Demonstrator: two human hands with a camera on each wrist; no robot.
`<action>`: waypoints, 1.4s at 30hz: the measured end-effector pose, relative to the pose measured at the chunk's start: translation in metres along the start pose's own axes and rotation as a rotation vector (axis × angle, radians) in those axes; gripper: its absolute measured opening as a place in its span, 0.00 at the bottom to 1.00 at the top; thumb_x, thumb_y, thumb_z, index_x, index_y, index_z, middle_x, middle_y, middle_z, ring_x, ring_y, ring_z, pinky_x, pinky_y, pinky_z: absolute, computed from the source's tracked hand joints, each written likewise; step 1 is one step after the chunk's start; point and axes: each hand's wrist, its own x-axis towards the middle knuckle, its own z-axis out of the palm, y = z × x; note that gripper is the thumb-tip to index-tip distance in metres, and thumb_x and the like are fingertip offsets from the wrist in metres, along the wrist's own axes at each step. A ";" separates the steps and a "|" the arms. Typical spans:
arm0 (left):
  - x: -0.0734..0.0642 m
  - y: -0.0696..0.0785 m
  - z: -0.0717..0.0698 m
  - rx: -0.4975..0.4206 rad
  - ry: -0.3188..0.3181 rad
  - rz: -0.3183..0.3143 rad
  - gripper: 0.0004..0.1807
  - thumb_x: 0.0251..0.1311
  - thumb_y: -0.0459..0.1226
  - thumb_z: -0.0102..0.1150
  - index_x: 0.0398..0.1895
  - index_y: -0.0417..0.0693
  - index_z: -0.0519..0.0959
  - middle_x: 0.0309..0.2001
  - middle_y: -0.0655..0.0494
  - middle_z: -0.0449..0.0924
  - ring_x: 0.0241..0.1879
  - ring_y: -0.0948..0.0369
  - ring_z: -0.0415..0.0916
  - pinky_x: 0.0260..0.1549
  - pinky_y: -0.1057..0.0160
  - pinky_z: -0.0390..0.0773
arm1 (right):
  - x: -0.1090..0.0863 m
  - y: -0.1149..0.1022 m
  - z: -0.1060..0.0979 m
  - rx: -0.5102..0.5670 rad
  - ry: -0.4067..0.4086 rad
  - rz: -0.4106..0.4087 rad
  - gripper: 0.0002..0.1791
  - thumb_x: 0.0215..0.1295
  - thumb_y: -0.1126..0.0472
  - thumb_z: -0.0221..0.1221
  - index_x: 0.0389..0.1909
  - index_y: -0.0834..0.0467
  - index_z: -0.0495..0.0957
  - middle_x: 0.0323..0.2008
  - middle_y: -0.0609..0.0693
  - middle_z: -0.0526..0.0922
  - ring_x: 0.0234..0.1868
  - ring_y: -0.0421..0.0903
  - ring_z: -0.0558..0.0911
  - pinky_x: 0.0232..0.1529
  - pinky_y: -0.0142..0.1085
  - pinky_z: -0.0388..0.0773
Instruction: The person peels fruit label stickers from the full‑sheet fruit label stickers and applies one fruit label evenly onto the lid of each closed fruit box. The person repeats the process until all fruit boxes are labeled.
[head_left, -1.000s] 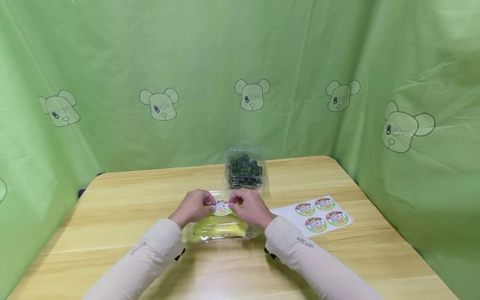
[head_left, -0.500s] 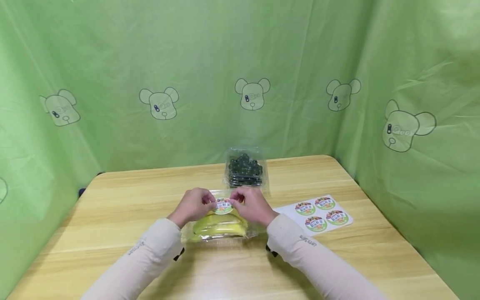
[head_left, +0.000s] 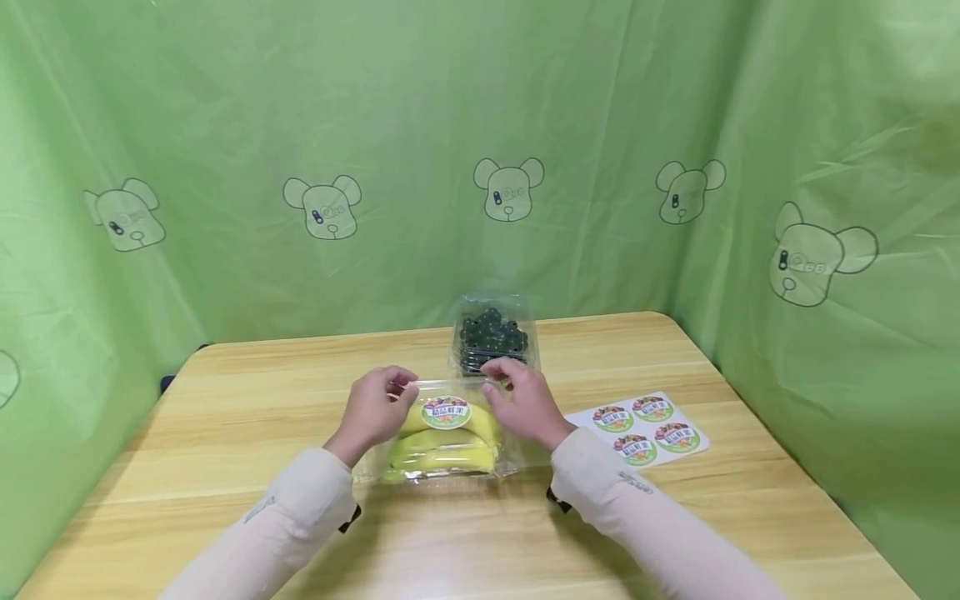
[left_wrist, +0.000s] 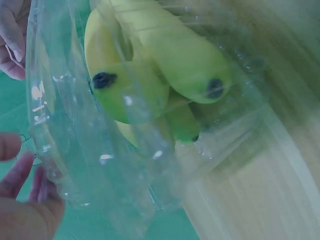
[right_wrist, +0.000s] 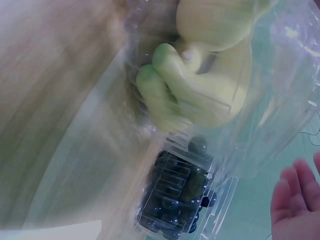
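A clear plastic clamshell box (head_left: pixel 408 477) of bananas (head_left: pixel 442 457) sits on the table before me. On its lid lies a round fruit-print sticker (head_left: pixel 446 412). My left hand (head_left: pixel 377 404) is at the box's far left corner, thumb and fingers spread by the rim; the left wrist view shows its fingertips (left_wrist: pixel 45 187) right at the plastic edge. Opposite it, my right hand (head_left: pixel 523 400) is at the far right corner with fingers relaxed. In the right wrist view those fingers (right_wrist: pixel 298 187) look fairly straight, beside the box wall.
Behind the banana box stands another clear clamshell of dark grapes (head_left: pixel 492 337). A white sheet (head_left: pixel 663 458) with several round stickers lies to the right, partly behind my right wrist. Green curtains (head_left: pixel 412 250) enclose the wooden table (head_left: pixel 262 400) at the back and sides.
Both hands have let go of the sticker's edges and moved apart to the box's far corners. The sticker now lies uncovered on the lid.
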 end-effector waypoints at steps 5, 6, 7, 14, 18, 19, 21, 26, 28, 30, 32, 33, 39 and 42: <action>-0.009 -0.003 -0.004 -0.073 0.131 -0.056 0.20 0.66 0.35 0.54 0.60 0.41 0.74 0.60 0.40 0.71 0.54 0.42 0.72 0.54 0.46 0.75 | -0.006 0.003 -0.005 0.027 0.069 0.071 0.25 0.63 0.67 0.57 0.62 0.63 0.68 0.58 0.60 0.74 0.59 0.59 0.72 0.60 0.54 0.70; -0.011 -0.004 -0.005 -0.084 0.153 -0.072 0.21 0.67 0.36 0.53 0.62 0.42 0.72 0.62 0.40 0.68 0.56 0.41 0.70 0.56 0.45 0.73 | -0.007 0.004 -0.006 0.031 0.080 0.086 0.27 0.63 0.66 0.56 0.64 0.63 0.66 0.60 0.60 0.72 0.61 0.59 0.70 0.62 0.55 0.67; -0.013 -0.005 -0.005 -0.098 0.172 -0.086 0.23 0.68 0.37 0.51 0.65 0.43 0.70 0.65 0.41 0.66 0.59 0.41 0.67 0.58 0.43 0.70 | -0.009 0.004 -0.007 0.037 0.091 0.105 0.29 0.63 0.66 0.55 0.66 0.62 0.64 0.62 0.60 0.70 0.63 0.59 0.68 0.64 0.56 0.64; -0.029 -0.015 -0.004 -0.180 0.284 -0.182 0.31 0.71 0.40 0.46 0.74 0.43 0.54 0.75 0.46 0.49 0.72 0.45 0.47 0.69 0.42 0.49 | -0.025 0.006 -0.008 0.130 0.165 0.205 0.36 0.63 0.66 0.49 0.73 0.63 0.51 0.70 0.64 0.58 0.70 0.60 0.57 0.69 0.57 0.52; -0.038 -0.019 -0.003 -0.245 0.336 -0.240 0.33 0.72 0.41 0.45 0.76 0.43 0.49 0.76 0.47 0.45 0.73 0.46 0.43 0.70 0.42 0.46 | -0.033 0.005 -0.005 0.204 0.212 0.284 0.34 0.69 0.61 0.48 0.73 0.66 0.48 0.71 0.65 0.55 0.71 0.61 0.55 0.70 0.55 0.50; -0.040 -0.020 -0.003 -0.262 0.341 -0.260 0.34 0.72 0.41 0.44 0.76 0.44 0.47 0.76 0.47 0.44 0.73 0.45 0.42 0.70 0.42 0.45 | -0.034 0.005 -0.005 0.227 0.217 0.312 0.34 0.71 0.59 0.47 0.73 0.66 0.47 0.72 0.65 0.53 0.72 0.60 0.54 0.71 0.54 0.49; -0.045 -0.021 -0.002 -0.298 0.347 -0.301 0.35 0.72 0.42 0.44 0.77 0.44 0.44 0.76 0.46 0.41 0.74 0.45 0.40 0.70 0.42 0.44 | -0.038 0.004 -0.003 0.280 0.218 0.386 0.35 0.74 0.55 0.46 0.74 0.66 0.45 0.73 0.64 0.50 0.73 0.59 0.52 0.71 0.53 0.48; -0.055 -0.022 0.001 -0.377 0.339 -0.384 0.38 0.71 0.40 0.43 0.77 0.43 0.40 0.77 0.43 0.37 0.74 0.44 0.36 0.70 0.41 0.40 | -0.047 0.001 0.005 0.429 0.219 0.557 0.36 0.75 0.54 0.44 0.74 0.64 0.41 0.75 0.62 0.45 0.74 0.58 0.47 0.72 0.52 0.45; -0.058 -0.022 0.003 -0.400 0.336 -0.405 0.38 0.70 0.40 0.43 0.77 0.43 0.39 0.76 0.42 0.36 0.74 0.43 0.35 0.70 0.41 0.39 | -0.050 -0.001 0.008 0.484 0.220 0.597 0.36 0.75 0.55 0.44 0.74 0.65 0.40 0.75 0.63 0.44 0.74 0.59 0.47 0.72 0.52 0.44; -0.061 -0.023 0.005 -0.416 0.330 -0.421 0.38 0.71 0.42 0.43 0.77 0.43 0.38 0.76 0.41 0.35 0.74 0.43 0.34 0.70 0.41 0.38 | -0.053 -0.003 0.012 0.533 0.215 0.630 0.35 0.75 0.56 0.43 0.74 0.66 0.40 0.74 0.65 0.44 0.74 0.61 0.46 0.72 0.53 0.43; -0.063 -0.023 0.007 -0.435 0.320 -0.436 0.39 0.72 0.44 0.42 0.77 0.43 0.37 0.76 0.41 0.34 0.74 0.42 0.33 0.70 0.41 0.37 | -0.055 -0.006 0.015 0.587 0.210 0.669 0.35 0.75 0.56 0.42 0.74 0.67 0.41 0.74 0.66 0.44 0.73 0.63 0.45 0.72 0.55 0.42; -0.064 -0.023 0.008 -0.441 0.313 -0.445 0.39 0.73 0.45 0.42 0.77 0.43 0.37 0.76 0.41 0.33 0.74 0.42 0.33 0.70 0.40 0.37 | -0.055 -0.007 0.016 0.615 0.206 0.693 0.35 0.75 0.56 0.42 0.74 0.67 0.41 0.74 0.66 0.44 0.73 0.63 0.45 0.72 0.55 0.41; -0.068 -0.026 0.015 -0.506 0.259 -0.515 0.43 0.73 0.52 0.40 0.76 0.41 0.33 0.76 0.39 0.30 0.73 0.38 0.33 0.68 0.38 0.38 | -0.057 -0.016 0.024 0.713 0.184 0.768 0.36 0.74 0.56 0.42 0.74 0.68 0.40 0.74 0.66 0.41 0.73 0.64 0.41 0.71 0.58 0.36; -0.068 -0.027 0.017 -0.536 0.243 -0.534 0.44 0.73 0.53 0.40 0.76 0.39 0.32 0.76 0.37 0.30 0.72 0.37 0.33 0.68 0.38 0.38 | -0.058 -0.019 0.028 0.722 0.166 0.773 0.36 0.73 0.56 0.41 0.73 0.69 0.40 0.74 0.67 0.41 0.73 0.65 0.42 0.71 0.59 0.37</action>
